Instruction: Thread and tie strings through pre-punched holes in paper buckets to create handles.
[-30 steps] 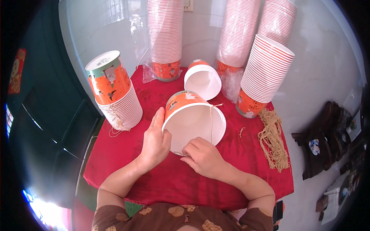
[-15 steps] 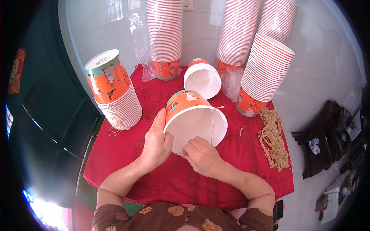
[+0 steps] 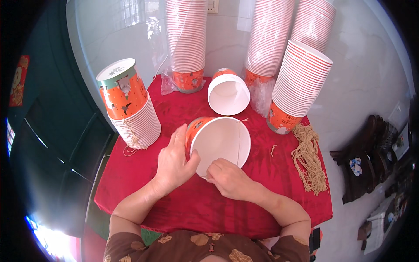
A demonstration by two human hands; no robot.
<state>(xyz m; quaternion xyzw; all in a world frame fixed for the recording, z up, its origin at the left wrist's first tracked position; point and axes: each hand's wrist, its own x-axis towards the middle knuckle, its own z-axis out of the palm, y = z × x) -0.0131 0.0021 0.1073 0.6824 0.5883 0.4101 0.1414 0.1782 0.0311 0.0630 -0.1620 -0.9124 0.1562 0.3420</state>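
Note:
An orange and green printed paper bucket (image 3: 197, 129) lies on its side in front of me, its white mouth facing me. A tan string (image 3: 238, 146) hangs from the upper right of its rim, down across the opening. My right hand (image 3: 229, 178) is closed at the lower rim, pinching the string's lower end; the fingertips are partly hidden. Along the bucket's left side my left hand (image 3: 176, 159) is open, fingers stretched out and thumb by the rim. Whether it touches the bucket I cannot tell.
A nested bucket stack (image 3: 137, 122) with strings stands at left, another stack (image 3: 301, 78) at right. Behind are tall wrapped stacks (image 3: 187, 39) and a single bucket (image 3: 229, 95) on its side. A bundle of tan strings (image 3: 309, 159) lies on the red tablecloth (image 3: 183, 209).
The bucket has tipped, so its mouth faces me more directly and less of its printed side shows. My left hand's thumb and fingers have loosened from it. My right hand stays at the rim.

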